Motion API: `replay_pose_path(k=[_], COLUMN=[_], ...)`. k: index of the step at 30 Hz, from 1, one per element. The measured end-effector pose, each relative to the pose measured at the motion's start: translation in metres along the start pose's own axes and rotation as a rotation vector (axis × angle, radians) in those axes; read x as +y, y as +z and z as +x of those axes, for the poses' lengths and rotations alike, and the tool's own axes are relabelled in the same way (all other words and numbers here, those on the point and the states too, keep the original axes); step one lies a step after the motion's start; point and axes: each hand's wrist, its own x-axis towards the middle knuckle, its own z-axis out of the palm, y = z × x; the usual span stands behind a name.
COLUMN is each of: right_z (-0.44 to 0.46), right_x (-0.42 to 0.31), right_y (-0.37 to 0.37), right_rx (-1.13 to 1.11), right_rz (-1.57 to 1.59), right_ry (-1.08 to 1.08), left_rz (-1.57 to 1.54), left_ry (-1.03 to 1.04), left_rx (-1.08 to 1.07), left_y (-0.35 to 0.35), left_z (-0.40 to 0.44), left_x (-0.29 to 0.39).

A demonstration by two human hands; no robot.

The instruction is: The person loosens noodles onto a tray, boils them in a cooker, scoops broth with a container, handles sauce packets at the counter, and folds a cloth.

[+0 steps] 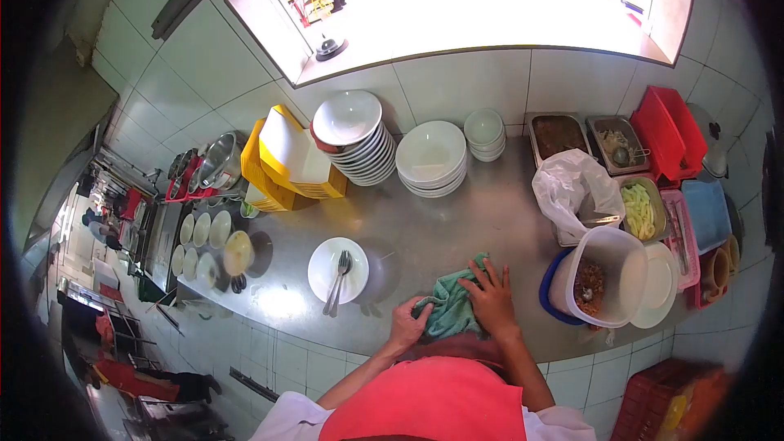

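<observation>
A green cloth [450, 308] lies crumpled on the steel counter at its front edge. At the cloth's left side, my left hand [407, 325] has its fingers closed on the edge of the fabric. My right hand [493, 304] rests flat over the cloth's right side, its fingers spread. Left of the cloth stands a white bowl [318, 260] with a fork [344, 265] and a spoon [332, 296] laid in it, handles over the rim. To the right is a clear plastic tub [625, 278] with crumbly brown food inside.
Stacked bowls [363, 159], stacked plates [431, 155] and yellow bins [306, 184] line the back of the steel counter [457, 224]. Food trays [643, 208], a plastic bag [572, 188] and a red container [665, 135] crowd the right. Small bowls [219, 229] sit left. Other people are in the background.
</observation>
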Motion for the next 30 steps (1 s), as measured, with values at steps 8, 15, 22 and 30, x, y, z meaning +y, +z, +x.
replay_pose_path(k=[8, 15, 22, 30], right_z=[-0.001, 0.000, 0.000, -0.001], right_x=[0.004, 0.001, 0.002, 0.002], right_y=[0.004, -0.001, 0.001, 0.001], right_rx=[-0.003, 0.007, 0.008, 0.021], right_rz=[0.016, 0.011, 0.015, 0.026], right_ry=[0.006, 0.001, 0.008, 0.013], left_rz=[0.003, 0.028, 0.026, 0.023], left_ry=[0.016, 0.024, 0.024, 0.011], left_rx=[0.008, 0.007, 0.016, 0.015], left_y=[0.003, 0.002, 0.002, 0.002], left_z=[0.000, 0.001, 0.001, 0.001], left_x=[-0.010, -0.008, -0.004, -0.005])
